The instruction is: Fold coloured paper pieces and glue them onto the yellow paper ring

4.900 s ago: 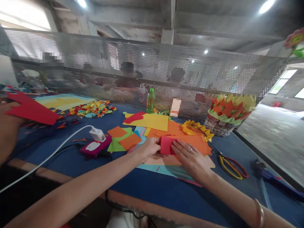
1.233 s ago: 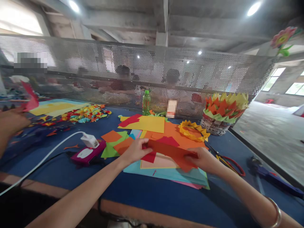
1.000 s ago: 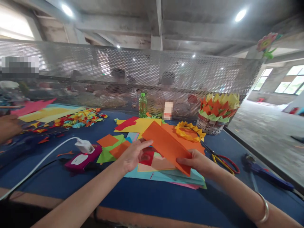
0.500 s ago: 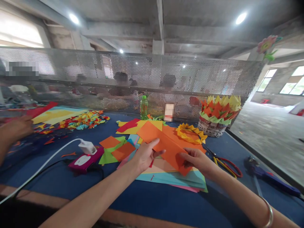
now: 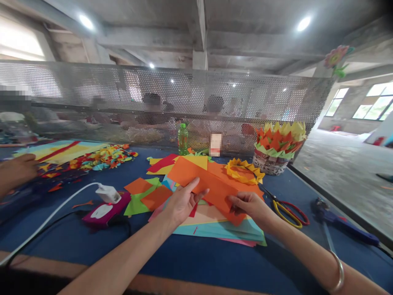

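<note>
A long strip of orange paper (image 5: 211, 184) is stretched slantwise between my hands above a stack of coloured sheets (image 5: 215, 229). My left hand (image 5: 184, 201) is at the strip's lower left edge, with the thumb lying over its face and some fingers partly hidden. At the right end my right hand (image 5: 247, 204) pinches the strip between thumb and fingers. Beneath and beyond it are yellow and orange sheets. Left of my left hand lie orange and green paper squares (image 5: 156, 198). A yellow folded-paper ring (image 5: 244, 172) rests on orange paper behind the strip.
Scissors (image 5: 290, 213) and a blue-handled tool (image 5: 346, 227) lie at the right. A folded-paper basket (image 5: 273, 153) and green bottle (image 5: 183, 139) stand at the back. A magenta power block (image 5: 106, 211) trails cords. Paper scraps (image 5: 104, 157) and another person's hand (image 5: 18, 170) are leftward.
The view has shifted slightly, moving most things a little left. The other person's red strip now lies flat across the pale sheets. My hands keep nearly the same hold.
</note>
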Available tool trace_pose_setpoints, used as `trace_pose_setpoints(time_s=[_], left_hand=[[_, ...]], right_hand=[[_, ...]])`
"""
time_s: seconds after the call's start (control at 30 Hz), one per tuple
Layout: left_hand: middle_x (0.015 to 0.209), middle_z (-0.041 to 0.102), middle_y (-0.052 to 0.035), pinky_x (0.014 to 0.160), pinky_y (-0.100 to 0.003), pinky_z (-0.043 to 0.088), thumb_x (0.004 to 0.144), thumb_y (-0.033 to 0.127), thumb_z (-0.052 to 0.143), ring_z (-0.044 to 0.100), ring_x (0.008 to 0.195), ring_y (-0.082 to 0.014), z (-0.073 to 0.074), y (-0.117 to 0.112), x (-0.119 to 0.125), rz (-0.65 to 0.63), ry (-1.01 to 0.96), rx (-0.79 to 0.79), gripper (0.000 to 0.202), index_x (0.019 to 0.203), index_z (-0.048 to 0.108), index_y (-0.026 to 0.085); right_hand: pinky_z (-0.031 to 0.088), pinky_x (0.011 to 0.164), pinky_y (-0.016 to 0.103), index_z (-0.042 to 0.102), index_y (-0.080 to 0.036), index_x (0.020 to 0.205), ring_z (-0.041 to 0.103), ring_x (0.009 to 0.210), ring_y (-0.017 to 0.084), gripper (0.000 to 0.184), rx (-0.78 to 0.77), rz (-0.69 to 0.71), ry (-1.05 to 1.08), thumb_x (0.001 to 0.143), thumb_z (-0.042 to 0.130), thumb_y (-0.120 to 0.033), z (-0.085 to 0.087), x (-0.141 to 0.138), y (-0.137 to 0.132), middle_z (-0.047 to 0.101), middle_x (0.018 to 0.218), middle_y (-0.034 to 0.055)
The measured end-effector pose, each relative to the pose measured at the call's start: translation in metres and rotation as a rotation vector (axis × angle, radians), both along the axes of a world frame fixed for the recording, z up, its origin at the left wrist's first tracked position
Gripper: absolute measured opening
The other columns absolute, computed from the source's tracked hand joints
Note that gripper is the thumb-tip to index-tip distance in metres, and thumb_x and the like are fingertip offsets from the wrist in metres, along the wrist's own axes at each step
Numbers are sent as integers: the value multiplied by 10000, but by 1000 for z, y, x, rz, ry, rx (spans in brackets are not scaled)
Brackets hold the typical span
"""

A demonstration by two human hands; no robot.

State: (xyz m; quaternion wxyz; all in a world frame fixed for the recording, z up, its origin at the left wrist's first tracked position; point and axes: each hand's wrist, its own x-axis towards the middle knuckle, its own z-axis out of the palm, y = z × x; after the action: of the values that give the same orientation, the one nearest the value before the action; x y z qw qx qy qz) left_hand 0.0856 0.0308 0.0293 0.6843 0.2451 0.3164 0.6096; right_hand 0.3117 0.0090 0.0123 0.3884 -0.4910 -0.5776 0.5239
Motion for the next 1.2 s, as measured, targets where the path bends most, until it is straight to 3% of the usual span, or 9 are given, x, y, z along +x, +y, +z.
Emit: trace_pose_setpoints(time_s=[0.23,0.37,0.5,0.7,0.9,1.03,1.2], left_hand=[[871,677,29,777,-242,623,807,123,752,678,742,-83,-2,-1,-2,-21,0,20,159,793,600,168],[885,675,18,761,-248,617,775,171,790,685,765,-103,-3,-4,0,-36,51,41,195,799,596,174],[878,663,-7,715,-274,612,759,222,810,669,714,-113,-4,-7,2,-50,147,69,220,781,600,158],[923,641,-19,592,-240,551,930,278,644,607,682,-99,-3,2,-10,56,379,176,151,981,618,139],[810,606,18,514,-207,482,959,359,608,554,581,-78,1,7,-27,143,581,308,229,971,626,131],[812,613,22,504,-203,477,951,326,622,548,561,-73,5,5,-25,115,548,288,196,992,635,135],[992,651,-38,623,-260,558,946,286,629,633,749,-122,8,5,-23,9,354,133,210,1096,618,139]], right_hand=[[468,594,238,682,-156,673,587,574,98,525,2,-15,-18,648,785,-670,1,-1,0,698,648,24],[467,587,240,706,-171,797,586,578,104,521,20,-30,-12,662,775,-669,2,-2,-1,684,666,3],[443,540,246,677,-173,685,544,522,103,507,21,-30,-29,651,780,-669,2,-2,-1,625,586,-12],[419,500,253,654,-184,669,526,488,112,508,-13,-46,-42,634,791,-671,-9,5,7,580,543,-22],[391,474,231,585,-189,650,504,463,92,542,-58,-46,-30,577,830,-667,-19,11,14,507,549,-55],[398,471,227,577,-191,651,500,462,88,545,-60,-49,-27,580,827,-669,-20,12,15,491,563,-57],[422,486,236,582,-191,670,494,481,94,535,-20,-65,-21,611,808,-672,-17,9,12,501,565,-48]])
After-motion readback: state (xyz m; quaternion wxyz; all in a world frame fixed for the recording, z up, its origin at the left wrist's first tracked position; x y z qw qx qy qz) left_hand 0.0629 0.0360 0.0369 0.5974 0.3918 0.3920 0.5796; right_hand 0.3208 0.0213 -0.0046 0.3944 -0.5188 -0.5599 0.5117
